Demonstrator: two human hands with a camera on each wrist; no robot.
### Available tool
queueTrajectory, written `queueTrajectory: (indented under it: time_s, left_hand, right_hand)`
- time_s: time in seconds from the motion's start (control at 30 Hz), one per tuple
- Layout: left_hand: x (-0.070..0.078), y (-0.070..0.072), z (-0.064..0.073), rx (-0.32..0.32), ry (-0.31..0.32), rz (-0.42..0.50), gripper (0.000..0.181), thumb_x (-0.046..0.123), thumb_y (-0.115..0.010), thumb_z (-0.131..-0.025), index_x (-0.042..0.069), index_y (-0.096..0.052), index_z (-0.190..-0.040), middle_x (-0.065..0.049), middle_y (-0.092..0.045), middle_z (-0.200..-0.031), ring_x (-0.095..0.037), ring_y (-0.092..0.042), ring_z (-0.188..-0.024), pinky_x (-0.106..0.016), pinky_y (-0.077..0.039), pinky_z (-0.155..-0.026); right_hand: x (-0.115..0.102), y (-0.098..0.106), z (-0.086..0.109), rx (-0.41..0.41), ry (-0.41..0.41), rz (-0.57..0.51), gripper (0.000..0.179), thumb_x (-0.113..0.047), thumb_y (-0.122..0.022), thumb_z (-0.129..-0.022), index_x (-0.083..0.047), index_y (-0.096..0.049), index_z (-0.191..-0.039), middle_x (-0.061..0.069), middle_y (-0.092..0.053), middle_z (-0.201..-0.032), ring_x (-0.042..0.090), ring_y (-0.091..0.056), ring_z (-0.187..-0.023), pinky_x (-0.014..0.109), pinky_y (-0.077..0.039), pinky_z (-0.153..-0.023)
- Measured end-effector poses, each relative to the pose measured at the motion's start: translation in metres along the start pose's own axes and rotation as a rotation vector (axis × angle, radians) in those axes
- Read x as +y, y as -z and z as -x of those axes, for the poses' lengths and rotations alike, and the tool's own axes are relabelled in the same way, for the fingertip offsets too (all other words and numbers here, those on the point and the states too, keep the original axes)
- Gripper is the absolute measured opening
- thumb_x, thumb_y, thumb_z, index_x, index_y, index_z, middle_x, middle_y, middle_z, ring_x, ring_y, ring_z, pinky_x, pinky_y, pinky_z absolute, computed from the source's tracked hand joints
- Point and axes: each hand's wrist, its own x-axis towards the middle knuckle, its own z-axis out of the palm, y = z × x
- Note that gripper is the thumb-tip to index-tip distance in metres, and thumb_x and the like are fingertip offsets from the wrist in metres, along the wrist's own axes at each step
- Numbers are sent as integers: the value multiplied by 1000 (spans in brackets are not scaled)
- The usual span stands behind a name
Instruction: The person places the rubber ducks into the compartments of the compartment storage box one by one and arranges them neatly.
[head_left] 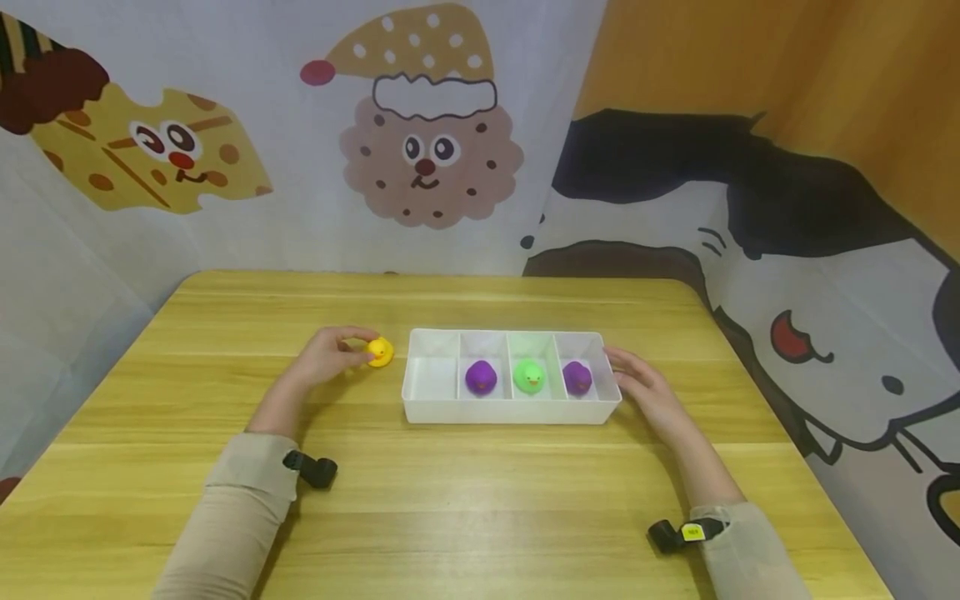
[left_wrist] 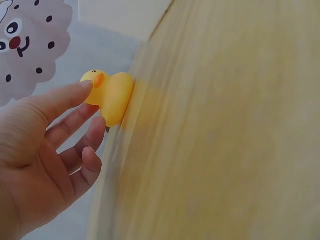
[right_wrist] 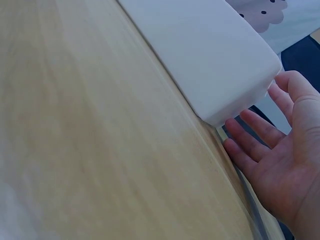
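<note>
A yellow rubber duck (head_left: 381,352) stands on the table left of a white divided box (head_left: 510,412). My left hand (head_left: 330,357) pinches it; in the left wrist view the thumb (left_wrist: 70,97) lies against the duck's head (left_wrist: 93,80) and fingers reach behind it. Two purple ducks sit in the box, one in the second compartment (head_left: 481,379) and one in the rightmost. Between them, the third compartment holds a green duck (head_left: 529,377). The leftmost compartment bears no duck. My right hand (head_left: 643,387) rests its loosely bent fingers at the box's right end.
The wooden table (head_left: 465,508) extends on all sides of the box. Behind it hangs a curtain (head_left: 285,242) with printed cartoon figures. Each forearm wears a small black wrist camera, the left one (head_left: 318,472) on the sleeve cuff.
</note>
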Motion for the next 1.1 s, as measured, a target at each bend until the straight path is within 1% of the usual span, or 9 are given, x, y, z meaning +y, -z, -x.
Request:
queueTrajectory:
  time_s: [0.2, 0.43, 0.5, 0.67, 0.8, 0.93, 1.03, 1.07, 1.1]
  left_hand:
    - [-2, -2, -3, 6, 0, -18, 33, 10, -69, -89, 5, -64, -121, -16, -59, -123, -29, -59, -79, -34, -51, -60]
    - [0, -3, -1, 17, 4, -34, 33, 11, -69, -89, 6, -64, -121, -16, -63, -111, -29, -58, -75, -34, -50, -58]
    - [1, -3, 0, 23, 5, -33, 33, 12, -69, -89, 6, -65, -121, -16, -64, -105, -29, -58, -73, -33, -50, -57]
    - [4, -3, 3, 36, -24, -42, 33, 12, -69, -89, 4, -64, -120, -17, -64, -94, -30, -55, -67, -33, -48, -52]
    - [8, -2, 6, 49, -30, -46, 33, 13, -69, -89, 5, -65, -120, -17, -63, -88, -31, -53, -66, -30, -45, -49]
    - [10, -1, 9, 63, -49, -42, 34, 13, -69, -89, 6, -64, -122, -16, -62, -102, -30, -52, -71, -26, -41, -49]
    - [13, -1, 11, 69, -88, -30, 34, 13, -69, -89, 5, -64, -122, -15, -60, -117, -31, -53, -74, -26, -41, -48]
    - [15, 0, 13, 71, -104, -19, 34, 13, -69, -89, 5, -64, -122, -15, -59, -119, -31, -53, -73, -27, -41, -48]
    - [21, 0, 16, 71, -110, -8, 34, 11, -69, -89, 3, -64, -122, -16, -58, -123, -33, -53, -74, -27, -42, -48]
  right_hand:
    - [1, 1, 0, 2, -9, 20, 47, -20, -51, -100, -4, -41, -143, 21, -42, -143, 30, -43, -127, 22, -38, -96]
    - [0, 0, 1, 10, -24, 19, 48, -23, -53, -99, -7, -42, -143, 18, -43, -143, 25, -44, -127, 21, -38, -96]
    - [-1, 0, 1, 10, -25, 21, 49, -24, -53, -99, -7, -41, -143, 18, -43, -143, 26, -43, -127, 22, -37, -97]
    - [-2, 0, 2, 5, -27, 27, 49, -24, -52, -100, -7, -41, -144, 17, -42, -144, 30, -41, -129, 26, -36, -99]
    - [-1, 0, 1, 2, -29, 26, 49, -24, -52, -100, -7, -41, -144, 17, -42, -144, 32, -40, -129, 27, -36, -99]
    - [-1, 1, 1, 0, -33, 27, 48, -24, -52, -100, -7, -40, -144, 17, -42, -144, 33, -40, -129, 29, -36, -100]
    - [-1, 1, 1, 1, -34, 34, 48, -24, -51, -100, -7, -40, -144, 17, -43, -144, 33, -39, -129, 33, -35, -102]
    - [-1, 1, 1, 1, -34, 37, 48, -23, -51, -100, -7, -40, -144, 17, -42, -144, 34, -39, -130, 34, -35, -102]
    - [-1, 1, 0, 1, -34, 38, 48, -23, -51, -100, -7, -40, -144, 17, -43, -144, 34, -39, -130, 36, -34, -103]
